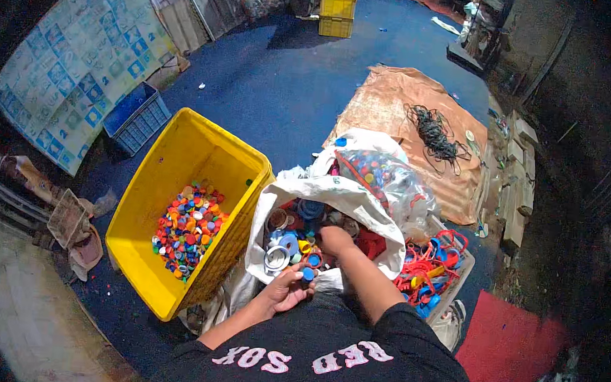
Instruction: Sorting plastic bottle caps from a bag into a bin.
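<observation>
Below me stands a white woven sack (395,246) with its mouth folded open, full of mixed plastic caps and lids. My left hand (289,289) is at the sack's near edge and holds a small blue bottle cap (307,274) between the fingers. My right hand (335,241) reaches down into the sack; its fingertips are hidden among the lids, so what it touches cannot be told. Near the left hand lie a white ring-shaped lid (277,259) and a yellow cap (305,246). To the left, a large yellow plastic tub (141,232) holds many small coloured caps (192,228).
Right of the sack is a crate (457,284) of red and blue plastic rings, with a clear bag of caps (382,175) beyond. A blue crate (138,118) stands behind the tub. Tangled dark cord (434,134) lies on an orange tarp (382,100). Stacked yellow crates (337,10) stand far off.
</observation>
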